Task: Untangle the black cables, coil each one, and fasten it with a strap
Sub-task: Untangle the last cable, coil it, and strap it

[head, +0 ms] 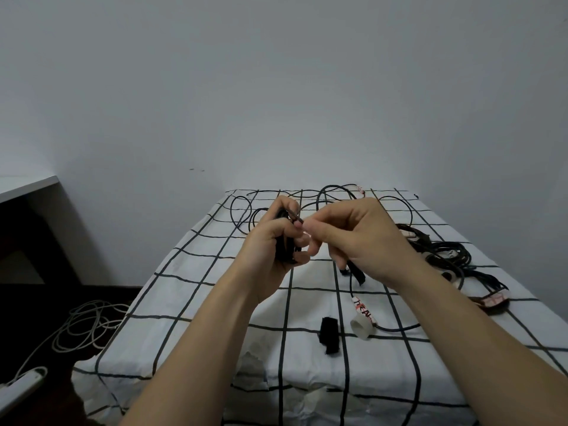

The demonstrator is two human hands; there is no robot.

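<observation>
My left hand (273,241) is closed around a small coil of black cable (284,245), held upright above the table. My right hand (353,235) pinches the end of a black strap (356,273) at the coil's top; the strap's tail hangs below the palm. Loose black cable (242,216) loops across the far side of the table. A tangled bundle of black cables (445,256) lies to the right. A spare black strap (329,335) rests on the cloth near the front. Another black cable with a red-lettered white tag (362,309) runs beneath my right hand.
The table wears a white cloth with a black grid (215,302). A clear tape roll (362,329) sits by the spare strap. White cables (89,324) and a power strip (21,385) lie on the dark floor at left. A white desk edge (27,182) is at far left.
</observation>
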